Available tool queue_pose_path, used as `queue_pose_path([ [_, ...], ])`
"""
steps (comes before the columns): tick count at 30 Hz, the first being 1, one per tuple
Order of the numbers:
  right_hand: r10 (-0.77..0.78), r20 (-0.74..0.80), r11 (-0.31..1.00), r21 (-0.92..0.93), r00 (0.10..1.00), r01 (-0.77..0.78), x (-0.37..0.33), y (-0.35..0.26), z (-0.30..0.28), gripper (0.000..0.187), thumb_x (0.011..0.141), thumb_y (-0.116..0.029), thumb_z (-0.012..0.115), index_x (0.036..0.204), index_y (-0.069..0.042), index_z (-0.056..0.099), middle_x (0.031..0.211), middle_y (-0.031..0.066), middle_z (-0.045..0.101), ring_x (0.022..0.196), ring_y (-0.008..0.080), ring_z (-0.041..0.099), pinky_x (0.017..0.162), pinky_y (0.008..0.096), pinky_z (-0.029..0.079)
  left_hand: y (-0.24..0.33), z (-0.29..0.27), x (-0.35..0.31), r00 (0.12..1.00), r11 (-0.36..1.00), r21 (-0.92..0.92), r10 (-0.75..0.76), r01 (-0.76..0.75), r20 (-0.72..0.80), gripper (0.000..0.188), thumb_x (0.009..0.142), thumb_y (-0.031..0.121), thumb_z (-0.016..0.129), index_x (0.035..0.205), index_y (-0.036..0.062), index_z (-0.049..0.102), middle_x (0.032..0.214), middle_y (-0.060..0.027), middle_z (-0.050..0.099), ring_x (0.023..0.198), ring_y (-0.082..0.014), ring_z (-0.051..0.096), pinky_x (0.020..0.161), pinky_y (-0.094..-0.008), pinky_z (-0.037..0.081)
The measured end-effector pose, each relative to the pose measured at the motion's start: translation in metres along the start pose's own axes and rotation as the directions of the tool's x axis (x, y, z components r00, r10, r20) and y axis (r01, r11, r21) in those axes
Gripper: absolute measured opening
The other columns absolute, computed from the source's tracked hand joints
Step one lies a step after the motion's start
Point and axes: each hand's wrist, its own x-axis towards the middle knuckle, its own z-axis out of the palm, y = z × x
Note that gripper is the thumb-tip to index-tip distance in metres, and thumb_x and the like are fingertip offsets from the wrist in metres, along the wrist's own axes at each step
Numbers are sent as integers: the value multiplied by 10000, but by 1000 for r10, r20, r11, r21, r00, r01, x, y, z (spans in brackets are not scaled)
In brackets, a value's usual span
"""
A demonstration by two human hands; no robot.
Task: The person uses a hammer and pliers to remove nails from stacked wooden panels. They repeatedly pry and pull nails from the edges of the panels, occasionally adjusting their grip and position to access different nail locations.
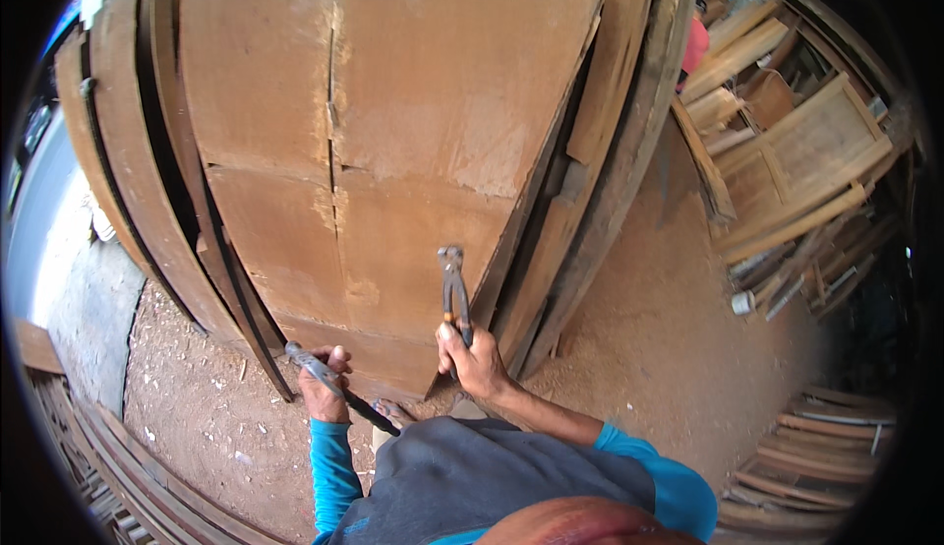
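Note:
In my right hand [472, 360] is a pair of pincers [451, 274], its metal head pointing away from me and its handles inside my closed fingers. The pincers' jaws are over the lower part of a large brown wooden panel [413, 220], and I cannot tell whether they touch it. My left hand [326, 388] is closed around a hammer [317, 368] near its grey metal head. The hammer's black handle slants down toward my body. A rough seam with splintered edges runs along the panel, and a crack crosses it.
Long boards [162, 171] lean left of the panel, and thick planks [600, 181] stand at its right. Stacked wood and a framed door-like panel [806, 156] fill the far right. More boards [806, 456] lie at lower right. Wood shavings cover the floor [211, 397].

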Motion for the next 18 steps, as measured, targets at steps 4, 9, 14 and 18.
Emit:
queue_pose_path([
  [4,68,192,939,-344,979,2,-24,21,-34,302,1042,-305,540,1047,-5,576,673,59,537,619,163,587,601,352,486,25,54,-26,992,997,-70,42,-33,122,202,878,162,780,947,44,632,966,-102,735,704,-80,616,540,-189,420],
  [9,67,305,859,-501,950,101,-49,38,-71,336,1026,-325,562,1067,7,598,774,144,617,727,251,634,695,409,510,10,102,-60,992,998,-65,33,-25,120,241,859,196,805,944,29,652,831,-77,723,595,-61,550,514,-199,400],
  [14,38,324,825,-545,945,153,-66,26,-105,342,1015,-295,558,1076,40,591,883,295,658,899,479,658,742,499,512,-21,125,-87,999,996,-92,6,-3,31,370,850,312,822,978,27,624,844,-78,701,730,-154,693,528,-221,444],
  [18,46,372,724,-652,927,226,-69,22,-123,334,1012,-275,566,1032,58,582,915,301,647,922,476,650,769,515,508,-42,125,-97,995,987,-126,-98,98,5,468,850,384,813,1043,-5,640,926,-74,711,752,-147,672,585,-245,465],
])
